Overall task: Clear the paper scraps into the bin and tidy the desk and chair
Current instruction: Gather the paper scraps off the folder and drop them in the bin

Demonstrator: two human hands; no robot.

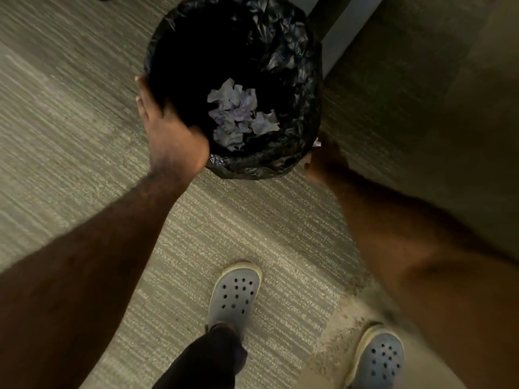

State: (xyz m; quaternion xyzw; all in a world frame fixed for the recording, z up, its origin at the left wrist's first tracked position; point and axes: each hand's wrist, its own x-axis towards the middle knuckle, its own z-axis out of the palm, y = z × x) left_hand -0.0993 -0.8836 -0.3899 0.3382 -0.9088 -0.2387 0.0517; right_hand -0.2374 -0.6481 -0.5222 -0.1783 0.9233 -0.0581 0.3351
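A round bin (292,66) lined with a black plastic bag stands on the carpet below me. Several crumpled white paper scraps (238,113) lie at its bottom. My left hand (165,127) grips the bin's left rim, thumb inside and fingers around the outside. My right hand (323,161) is at the bin's lower right side, mostly hidden in shadow. A small white bit shows at its fingertips; I cannot tell whether it holds the bin or a scrap.
Grey striped carpet (266,234) covers the floor. My two feet in grey perforated clogs (234,296) (379,357) stand close in front of the bin. A dark upright panel with a pale strip (345,32) rises behind the bin at the right.
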